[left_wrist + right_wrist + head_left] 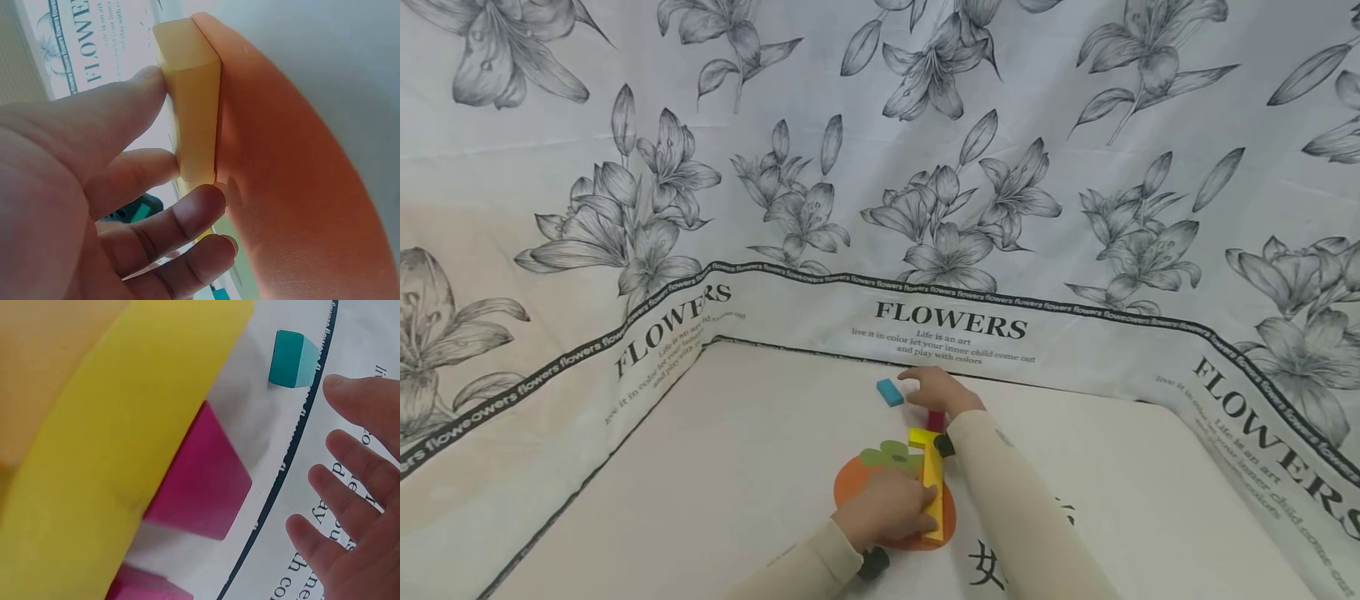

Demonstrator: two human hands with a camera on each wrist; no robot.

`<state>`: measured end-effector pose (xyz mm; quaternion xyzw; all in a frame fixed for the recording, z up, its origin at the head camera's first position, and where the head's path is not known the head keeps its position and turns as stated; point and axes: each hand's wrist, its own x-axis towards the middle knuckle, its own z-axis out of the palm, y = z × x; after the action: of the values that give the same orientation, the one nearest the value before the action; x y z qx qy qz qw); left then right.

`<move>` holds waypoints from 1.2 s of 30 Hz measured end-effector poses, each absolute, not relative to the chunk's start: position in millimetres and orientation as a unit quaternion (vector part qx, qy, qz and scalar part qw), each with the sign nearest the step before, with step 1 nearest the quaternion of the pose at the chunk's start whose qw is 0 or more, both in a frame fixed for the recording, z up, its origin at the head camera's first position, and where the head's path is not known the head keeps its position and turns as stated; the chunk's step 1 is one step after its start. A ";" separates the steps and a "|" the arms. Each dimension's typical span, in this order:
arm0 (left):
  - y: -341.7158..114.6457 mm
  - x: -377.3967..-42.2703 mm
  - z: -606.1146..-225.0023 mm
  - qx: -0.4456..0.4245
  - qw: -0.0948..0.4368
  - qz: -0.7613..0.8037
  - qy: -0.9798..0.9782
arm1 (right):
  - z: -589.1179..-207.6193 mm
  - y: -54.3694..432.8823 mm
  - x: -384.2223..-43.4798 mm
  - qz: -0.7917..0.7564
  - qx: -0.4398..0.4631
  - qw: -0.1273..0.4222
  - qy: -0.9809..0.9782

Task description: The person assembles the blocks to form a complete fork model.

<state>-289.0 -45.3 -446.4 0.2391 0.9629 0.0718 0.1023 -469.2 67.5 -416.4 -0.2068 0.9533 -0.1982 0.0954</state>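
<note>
My left hand (891,502) touches the side of a long yellow block (932,475) with its thumb and index fingertip. In the left wrist view the other visible fingers sit near the yellow-orange block (199,106), and no finger shows on its far side. Across the far end stands a bright yellow block (125,437). Beyond it is a magenta block (203,481), partly covered by the yellow one, with another magenta piece (147,586) at the frame's lower edge. My right hand (938,390) hovers past them, fingers spread, holding nothing. A blue block (890,392) lies left of its fingertips.
A printed orange persimmon (853,483) with green leaves lies under the blocks on the pale table cover (737,467). A flower-printed curtain (805,308) borders the table at the back and sides. Dark devices (874,564) sit at both wrists.
</note>
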 end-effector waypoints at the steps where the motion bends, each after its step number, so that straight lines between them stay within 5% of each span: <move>1: -45.0 -289.0 -446.2 0.239 0.104 0.072 0.963 | -416.2 66.5 -470.0 -0.197 -0.211 0.094 0.953; 20: -44.8 -281.8 -445.5 0.271 0.061 0.037 0.960 | -428.5 43.2 -484.3 -0.185 -0.216 0.133 0.949; 36: -47.4 -287.4 -450.0 0.281 0.030 0.004 0.959 | -433.0 30.2 -491.2 -0.129 -0.251 0.115 0.953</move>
<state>-287.4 -47.4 -450.0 0.2812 0.9592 0.0038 0.0298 -491.2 30.2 -433.0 -0.2510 0.9525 -0.1288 0.1145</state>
